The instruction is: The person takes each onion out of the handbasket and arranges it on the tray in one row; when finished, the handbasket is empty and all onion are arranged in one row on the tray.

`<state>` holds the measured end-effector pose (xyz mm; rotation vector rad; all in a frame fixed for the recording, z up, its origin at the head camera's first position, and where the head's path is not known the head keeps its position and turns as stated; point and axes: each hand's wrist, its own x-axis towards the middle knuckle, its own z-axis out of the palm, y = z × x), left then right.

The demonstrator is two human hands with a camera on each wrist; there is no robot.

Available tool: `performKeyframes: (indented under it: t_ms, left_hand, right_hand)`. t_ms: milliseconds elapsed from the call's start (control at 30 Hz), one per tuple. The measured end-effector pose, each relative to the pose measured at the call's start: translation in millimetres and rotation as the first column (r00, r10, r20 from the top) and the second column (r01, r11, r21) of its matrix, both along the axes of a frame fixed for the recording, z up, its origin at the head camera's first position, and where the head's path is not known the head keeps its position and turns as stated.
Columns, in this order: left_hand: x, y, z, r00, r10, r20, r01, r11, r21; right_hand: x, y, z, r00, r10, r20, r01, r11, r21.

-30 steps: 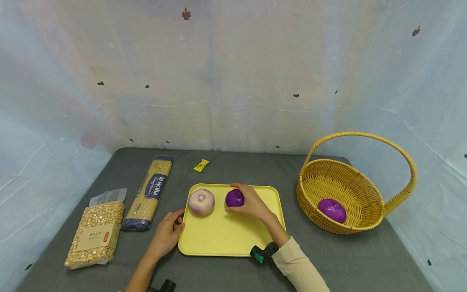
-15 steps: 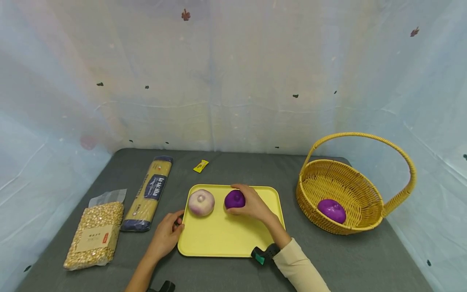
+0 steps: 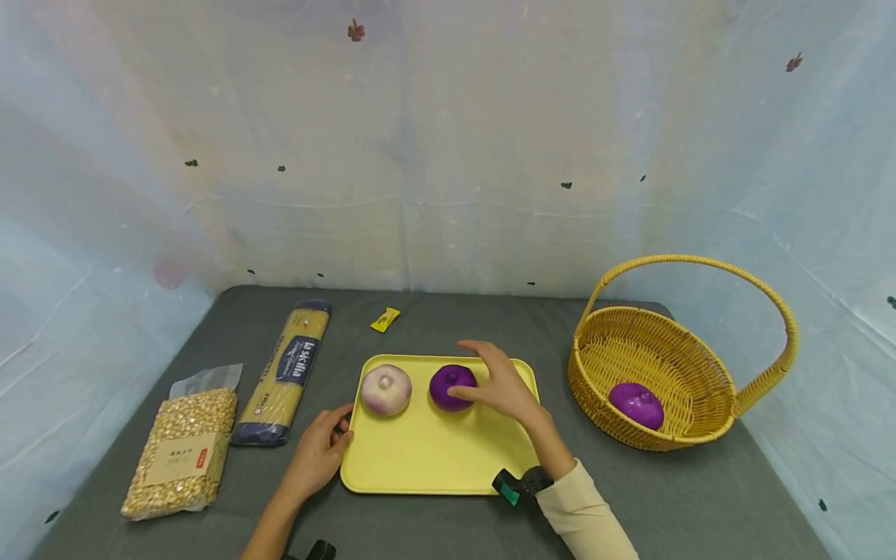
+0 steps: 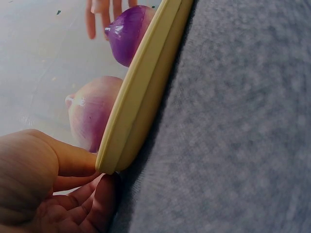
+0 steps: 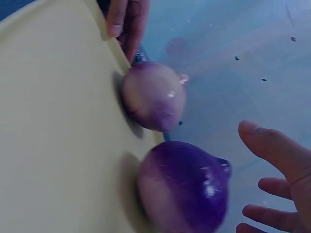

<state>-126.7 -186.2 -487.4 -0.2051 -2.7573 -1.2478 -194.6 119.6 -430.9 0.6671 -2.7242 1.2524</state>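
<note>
On the yellow tray [image 3: 434, 459] sit a pale purple-white onion [image 3: 386, 390] at the back left and a dark purple onion [image 3: 442, 381] to its right. My right hand [image 3: 505, 390] is spread over the right side of the dark onion; the right wrist view shows a gap between its fingers and that onion [image 5: 187, 189]. My left hand [image 3: 318, 455] holds the tray's left edge. In the left wrist view, its thumb and fingers meet the tray rim [image 4: 133, 97] from both sides, close to the pale onion [image 4: 95, 111].
A yellow wicker basket [image 3: 584, 381] with a tall handle stands right of the tray, holding another purple onion [image 3: 637, 404]. Left lie a spaghetti pack [image 3: 283, 381] and a bag of corn kernels [image 3: 183, 451]. A small yellow packet [image 3: 385, 320] lies behind the tray.
My right hand has let go of the dark purple onion and lifted back to the right with its fingers spread. That onion stays on the tray. My left hand has kept its place.
</note>
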Motion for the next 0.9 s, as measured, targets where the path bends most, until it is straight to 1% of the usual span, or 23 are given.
performKeyframes:
  t_ms: [100, 200, 267, 433, 567, 667, 800, 900]
  left_hand:
    - [0.0, -0.2, -0.8, 1.000, 0.000, -0.024, 0.000, 1.000, 0.006]
    - [0.3, 0.0, -1.0, 0.999, -0.001, -0.051, 0.001, 1.000, 0.010]
    - [0.1, 0.2, -0.9, 0.998, -0.001, -0.057, 0.002, 1.000, 0.011]
    - [-0.4, 0.6, 0.0, 1.000, -0.003, -0.029, 0.003, 1.000, 0.008]
    - [-0.6, 0.3, -0.2, 1.000, -0.002, -0.015, 0.002, 1.000, -0.004]
    - [-0.6, 0.3, -0.4, 1.000, -0.001, -0.013, 0.001, 1.000, -0.008]
    - [-0.3, 0.3, 0.3, 1.000, 0.000, -0.004, 0.000, 1.000, -0.007]
    - [-0.4, 0.1, 0.4, 1.000, 0.000, -0.003, 0.000, 1.000, -0.007]
  right_hand:
    - [0.4, 8.0, 8.0, 0.998, -0.005, -0.067, 0.002, 0.999, -0.053]
    - [-0.4, 16.6, 14.2, 0.989, -0.013, -0.147, -0.001, 0.996, -0.093]
    - [-0.6, 22.4, 18.0, 0.984, -0.029, -0.178, 0.009, 0.993, -0.116]
    - [2.1, 36.4, 29.8, 0.975, -0.067, -0.213, 0.027, 0.983, -0.182]
    - [16.3, 41.6, 53.9, 0.970, -0.087, -0.228, 0.029, 0.969, -0.246]
    - [25.8, 45.7, 69.0, 0.967, -0.114, -0.230, 0.047, 0.960, -0.278]
    - [27.9, 57.8, 73.4, 0.954, -0.152, -0.258, 0.073, 0.953, -0.293]
    - [30.2, 66.1, 77.4, 0.950, -0.185, -0.250, 0.103, 0.945, -0.309]
